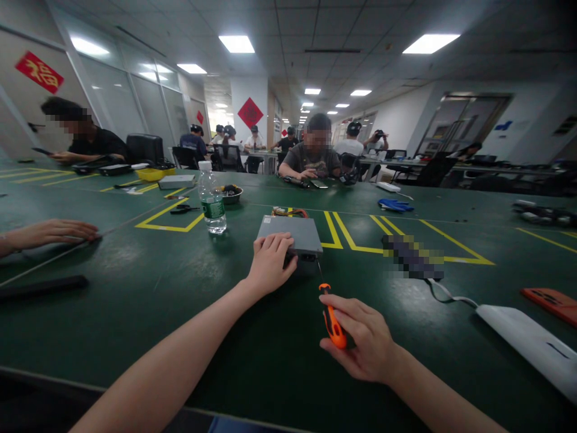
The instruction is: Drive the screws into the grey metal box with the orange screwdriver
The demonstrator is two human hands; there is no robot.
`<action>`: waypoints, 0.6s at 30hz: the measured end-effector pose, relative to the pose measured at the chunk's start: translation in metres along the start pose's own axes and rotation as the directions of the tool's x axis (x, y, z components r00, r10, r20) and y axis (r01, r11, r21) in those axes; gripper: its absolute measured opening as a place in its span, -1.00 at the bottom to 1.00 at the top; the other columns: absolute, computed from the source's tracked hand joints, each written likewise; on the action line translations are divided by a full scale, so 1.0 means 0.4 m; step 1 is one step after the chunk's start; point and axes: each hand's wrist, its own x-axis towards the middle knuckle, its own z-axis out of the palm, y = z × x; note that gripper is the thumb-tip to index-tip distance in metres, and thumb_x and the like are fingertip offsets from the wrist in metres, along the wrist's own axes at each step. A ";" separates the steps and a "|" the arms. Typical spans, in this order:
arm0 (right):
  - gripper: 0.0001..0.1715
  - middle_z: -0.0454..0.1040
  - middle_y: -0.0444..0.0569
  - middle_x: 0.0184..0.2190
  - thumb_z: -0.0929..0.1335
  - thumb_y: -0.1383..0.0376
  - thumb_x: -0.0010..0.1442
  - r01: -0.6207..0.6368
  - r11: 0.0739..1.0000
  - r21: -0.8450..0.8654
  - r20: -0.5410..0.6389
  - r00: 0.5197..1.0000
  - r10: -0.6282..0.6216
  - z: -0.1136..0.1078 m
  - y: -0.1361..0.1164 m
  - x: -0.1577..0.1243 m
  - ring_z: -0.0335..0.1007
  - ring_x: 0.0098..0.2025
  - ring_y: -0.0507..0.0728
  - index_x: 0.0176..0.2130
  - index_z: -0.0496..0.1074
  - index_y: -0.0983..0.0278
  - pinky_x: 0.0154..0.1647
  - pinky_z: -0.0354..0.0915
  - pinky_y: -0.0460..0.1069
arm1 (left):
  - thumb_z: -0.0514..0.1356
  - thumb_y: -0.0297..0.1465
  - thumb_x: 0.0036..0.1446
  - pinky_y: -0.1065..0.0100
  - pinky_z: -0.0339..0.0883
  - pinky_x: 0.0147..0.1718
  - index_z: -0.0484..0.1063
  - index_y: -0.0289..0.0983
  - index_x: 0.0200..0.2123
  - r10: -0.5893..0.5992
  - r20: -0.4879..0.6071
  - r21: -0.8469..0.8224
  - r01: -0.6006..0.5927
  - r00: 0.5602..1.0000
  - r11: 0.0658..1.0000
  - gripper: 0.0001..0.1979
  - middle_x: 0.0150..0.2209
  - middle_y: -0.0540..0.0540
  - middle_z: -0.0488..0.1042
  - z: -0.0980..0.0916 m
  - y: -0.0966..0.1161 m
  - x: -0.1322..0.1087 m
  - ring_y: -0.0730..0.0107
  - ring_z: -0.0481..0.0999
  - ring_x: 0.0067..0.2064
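Note:
A grey metal computer power supply (297, 233) lies on the green tabletop, with coloured wires at its far side. My left hand (273, 258) grips its near left part, fingers over the top and thumb at the near edge. In my right hand (365, 334) is an orange and black screwdriver (333, 328), held between thumb and fingers by the handle. Its thin shaft points away from me, and the tip reaches the near right edge of the power supply. Whether the tip sits in a screw is too small to tell.
A water bottle (211, 204) stands upright left of the power supply, before a metal bowl (233, 195). Blue gloves (395, 205) lie farther right. A white power bank-like block (529, 340) with a cable lies at right. Another person's hand (58, 233) rests at left.

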 end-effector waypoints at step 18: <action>-0.84 0.34 0.17 -0.20 0.30 0.34 0.12 0.021 0.993 -0.114 -0.009 1.000 -0.022 -0.013 0.006 0.000 0.34 -0.26 0.11 -0.26 0.24 0.34 -0.40 0.34 -0.02 | 0.07 -0.31 0.11 0.12 0.01 -0.01 0.27 -0.21 -0.10 0.012 -0.008 0.017 -0.012 1.000 1.000 -0.73 0.05 -0.10 0.34 0.005 -0.005 -0.001 0.20 0.24 0.08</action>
